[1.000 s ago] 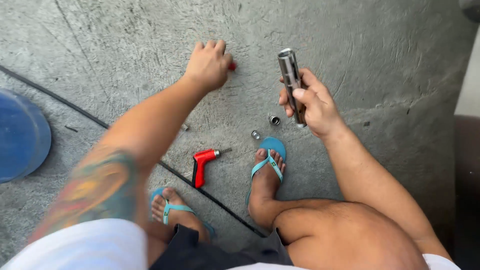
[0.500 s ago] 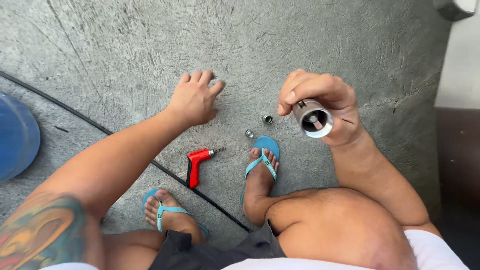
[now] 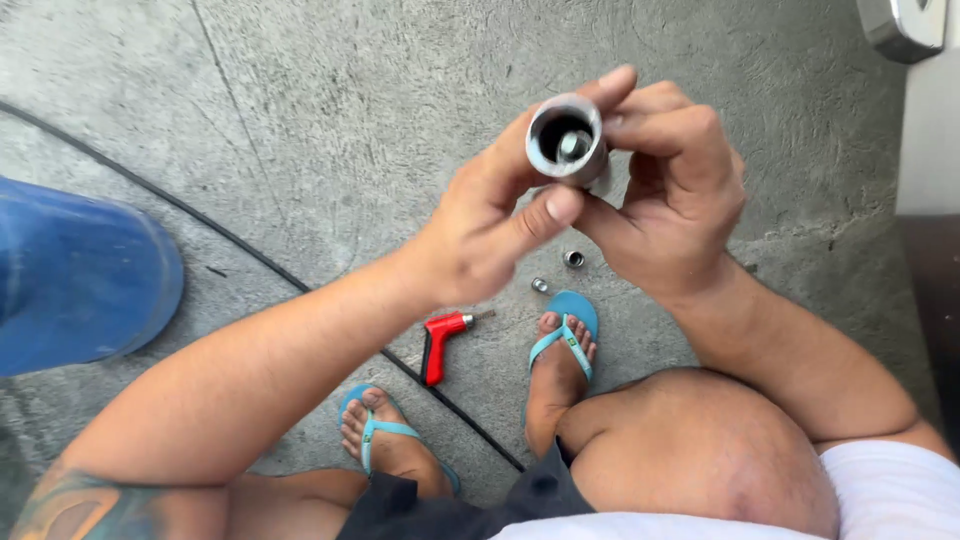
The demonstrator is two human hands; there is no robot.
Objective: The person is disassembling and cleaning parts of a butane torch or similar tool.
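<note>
While squatting over concrete floor (image 3: 330, 110), person is holding metal tube (image 3: 567, 140) up at chest height, open end facing camera, small nut visible inside. Left hand (image 3: 490, 235) is pinching tube rim with thumb and forefinger; right hand (image 3: 670, 200) is wrapping fingers around tube body. Red-handled tool (image 3: 437, 345) is lying on floor near blue sandals. Two small sockets (image 3: 573, 259) are sitting beside right foot. Blue bucket (image 3: 75, 280) is standing left.

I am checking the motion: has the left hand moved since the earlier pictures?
Yes. The left hand rose from the concrete floor beyond the red-handled tool to the metal cylinder.
</note>
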